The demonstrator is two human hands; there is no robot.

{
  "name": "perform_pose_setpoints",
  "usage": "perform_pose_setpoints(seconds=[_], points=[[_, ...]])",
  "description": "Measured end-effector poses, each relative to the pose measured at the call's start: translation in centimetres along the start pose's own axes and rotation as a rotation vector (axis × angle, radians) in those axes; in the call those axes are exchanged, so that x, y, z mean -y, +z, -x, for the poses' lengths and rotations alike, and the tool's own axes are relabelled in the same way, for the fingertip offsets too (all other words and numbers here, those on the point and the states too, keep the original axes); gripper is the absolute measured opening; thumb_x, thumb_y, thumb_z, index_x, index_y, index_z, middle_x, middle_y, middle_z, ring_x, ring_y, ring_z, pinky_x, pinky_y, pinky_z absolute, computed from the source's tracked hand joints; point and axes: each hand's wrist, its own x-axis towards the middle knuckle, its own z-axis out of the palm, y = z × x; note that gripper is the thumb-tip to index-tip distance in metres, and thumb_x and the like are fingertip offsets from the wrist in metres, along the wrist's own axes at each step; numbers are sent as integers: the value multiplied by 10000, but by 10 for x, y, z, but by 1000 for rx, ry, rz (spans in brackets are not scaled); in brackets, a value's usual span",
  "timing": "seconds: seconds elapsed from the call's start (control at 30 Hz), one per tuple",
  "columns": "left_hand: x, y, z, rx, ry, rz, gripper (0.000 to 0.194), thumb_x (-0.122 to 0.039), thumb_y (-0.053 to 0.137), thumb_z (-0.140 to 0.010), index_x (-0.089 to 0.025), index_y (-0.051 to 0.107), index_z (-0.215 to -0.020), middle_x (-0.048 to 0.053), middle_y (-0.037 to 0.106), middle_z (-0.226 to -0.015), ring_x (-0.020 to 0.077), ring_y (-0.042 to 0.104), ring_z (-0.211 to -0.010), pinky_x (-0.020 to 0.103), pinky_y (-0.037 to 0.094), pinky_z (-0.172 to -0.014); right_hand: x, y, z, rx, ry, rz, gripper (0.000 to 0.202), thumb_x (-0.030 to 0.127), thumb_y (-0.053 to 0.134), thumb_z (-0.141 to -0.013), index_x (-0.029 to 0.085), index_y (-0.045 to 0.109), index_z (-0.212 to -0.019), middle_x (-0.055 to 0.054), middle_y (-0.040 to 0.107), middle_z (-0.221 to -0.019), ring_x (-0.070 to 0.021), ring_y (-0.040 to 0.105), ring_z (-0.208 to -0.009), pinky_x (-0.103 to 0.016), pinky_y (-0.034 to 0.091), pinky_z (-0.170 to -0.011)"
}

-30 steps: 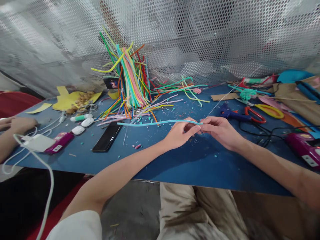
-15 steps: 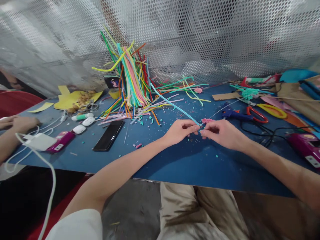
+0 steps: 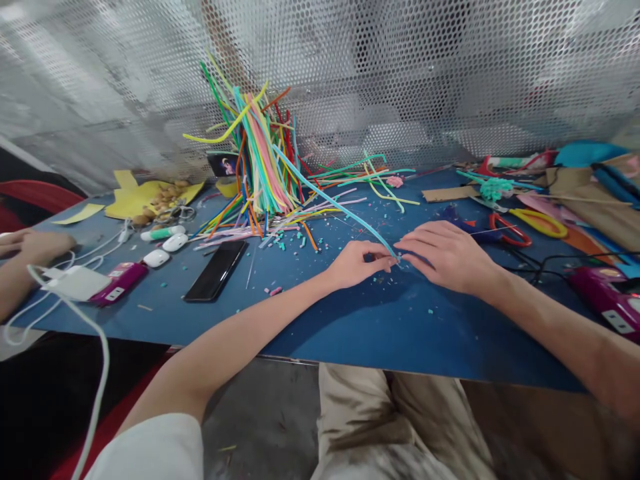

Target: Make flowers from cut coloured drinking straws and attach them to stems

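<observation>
The left hand point(image 3: 357, 263) pinches the near end of a light-blue pipe cleaner point(image 3: 335, 203) between thumb and fingertips, just above the blue table point(image 3: 350, 327). From that pinch the pipe cleaner slants up and away to the left, its far end crossing in front of a tall bundle point(image 3: 260, 153) of many-coloured pipe cleaners that leans against the perforated metal screen point(image 3: 450, 73) at the back.

The right hand point(image 3: 447, 257) lies palm down with its fingers stretched toward the left hand — its fingertips meet the pinched end, though whether they grip it cannot be told. A thin wire point(image 3: 487, 231) runs rightward from behind this hand.

Loose pipe cleaners and small teal crumbs are scattered over the table between the hands and the bundle. Left of the hands lies a black phone point(image 3: 216, 271), and farther left two white earbuds point(image 3: 165, 250), a magenta device point(image 3: 119, 283) and a white charger point(image 3: 75, 283) with its cable. Yellow paper point(image 3: 135, 197) sits at the back left.

Behind the right hand is a blue glue gun point(image 3: 460, 223), partly hidden, and red-and-yellow scissors point(image 3: 530, 223) — a second magenta device point(image 3: 607, 293) rests at the right edge.

At the far left another person's hand point(image 3: 30, 248) rests on the table.
</observation>
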Motion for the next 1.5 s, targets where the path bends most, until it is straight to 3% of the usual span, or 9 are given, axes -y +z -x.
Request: perform_pose_setpoints(seconds=[0.17, 0.33, 0.53, 0.67, 0.8, 0.97, 1.07, 1.27, 1.5], points=[[1, -1, -1, -32, 33, -164, 333, -477, 601, -919, -195, 754, -826, 7, 729, -760, 128, 616, -726, 244, 455, -750, 6, 10, 2, 68, 84, -107, 252, 259, 492, -984, 242, 722, -1086, -75, 750, -1074, -237, 687, -995, -425, 514, -969], [1, 1, 0, -47, 31, -230, 315, -443, 554, -954, -208, 756, -903, 7, 749, -811, 137, 634, -766, 257, 455, -776, 8, 7, 1, 89, 157, -207, 242, 265, 504, -983, 248, 733, -1061, -59, 757, -1063, -235, 696, -1013, -415, 523, -967], [-7, 1, 2, -88, 40, -322, 346, -436, 485, -994, -215, 750, -973, 11, 767, -891, 146, 650, -806, 287, 462, -825, 2, 2, 4, 92, 353, -109, 223, 363, 576, -945, 287, 779, -999, -27, 778, -997, -243, 710, -889, -371, 533, -764], [-11, -4, 2, -187, 174, -480, 270, -369, 525, -984, -194, 708, -1079, 43, 739, -1089, 177, 647, -1009, 339, 448, -972, -5, -1, 5, 95, 465, -77, 228, 363, 584, -926, 318, 784, -1027, -4, 785, -950, -245, 708, -845, -372, 508, -714], [-19, -2, 6, -88, 305, -562, 227, -335, 542, -977, -191, 717, -982, 44, 742, -978, 170, 662, -920, 354, 483, -946, -10, -4, 5, 117, 526, -84, 226, 399, 580, -921, 328, 784, -990, 9, 786, -887, -243, 711, -794, -368, 480, -660], [-40, 2, 3, -32, 511, -573, 252, -200, 465, -1006, -189, 669, -1154, 60, 718, -1151, 161, 637, -1086, 348, 499, -1011, -7, -7, 3, 127, 531, -106, 230, 392, 571, -913, 312, 778, -972, -3, 784, -879, -249, 714, -812, -361, 470, -647], [-44, -2, -10, -51, 532, -656, 240, -222, 462, -1015, -192, 672, -1126, 58, 713, -1136, 161, 636, -1063, 352, 513, -991, -5, -9, 2, 85, 552, -118, 227, 383, 570, -900, 292, 777, -927, -12, 772, -834, -234, 705, -768, -351, 465, -637], [-27, -11, -30, -188, 625, -797, 222, -288, 533, -995, -178, 666, -1135, 61, 703, -1129, 166, 619, -1049, 341, 515, -975, -5, -12, 1, 17, 526, -184, 211, 348, 561, -895, 284, 761, -895, -10, 753, -827, -217, 667, -764, -362, 475, -685], [-16, -13, -27, -147, 641, -908, 252, -268, 513, -1005, -221, 656, -1207, 64, 703, -1156, 167, 643, -1046, 336, 527, -931, 1, -14, -2, -105, 410, -271, 204, 312, 553, -923, 250, 745, -900, -27, 740, -825, -207, 582, -742, -399, 491, -778]])
